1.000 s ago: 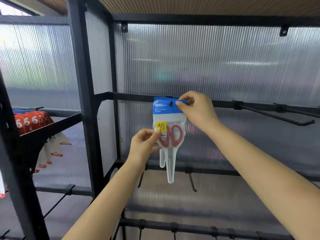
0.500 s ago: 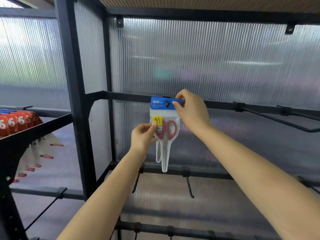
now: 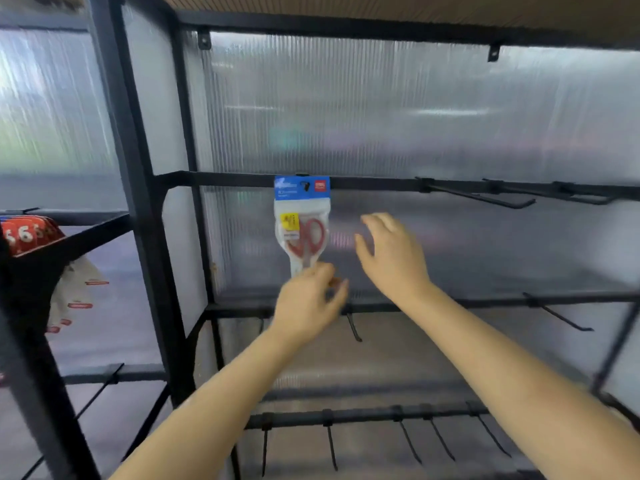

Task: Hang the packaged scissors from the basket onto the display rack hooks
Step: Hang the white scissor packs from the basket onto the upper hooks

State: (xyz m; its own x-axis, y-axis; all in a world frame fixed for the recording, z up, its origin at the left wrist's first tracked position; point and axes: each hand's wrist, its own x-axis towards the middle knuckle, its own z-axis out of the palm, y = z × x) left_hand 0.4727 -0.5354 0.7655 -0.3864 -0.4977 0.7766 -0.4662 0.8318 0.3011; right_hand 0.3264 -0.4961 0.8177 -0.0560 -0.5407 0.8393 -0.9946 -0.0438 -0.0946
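Hanging pack: the packaged scissors (image 3: 302, 223) are seen on a hook (image 3: 304, 185) of the upper crossbar (image 3: 374, 183) of the display rack, the blue header card threaded at its hole, the pack dangling free below it.
Long axis: vertical — header up, blade tips down, the lower end hidden behind the left hand.
Left hand (image 3: 308, 303): placed directly below the pack, at its bottom tip; the fingers (image 3: 325, 271) are curled close together at that tip, but motion blur prevents a judgement of whether the tip is pinched or merely touched.
Right hand (image 3: 391, 254): held just beside the pack on its right, apart from it, fingers spread and relaxed, nothing held.
Nearer hand: the left is judged nearer to the pack; the right is already clear of it.
Bearing from fingers: the pack lies straight up from the left fingers and to the left of the right ones.
Task stage: this pack is judged hung; the basket is not in view, so the number left cannot be told.
Next move — judged: both hands would be drawn down and back toward the basket; the free hooks (image 3: 485, 199) to the right along the same bar are open for the next pack.
Risk: a tug on the bottom tip could swing the pack off its hook.
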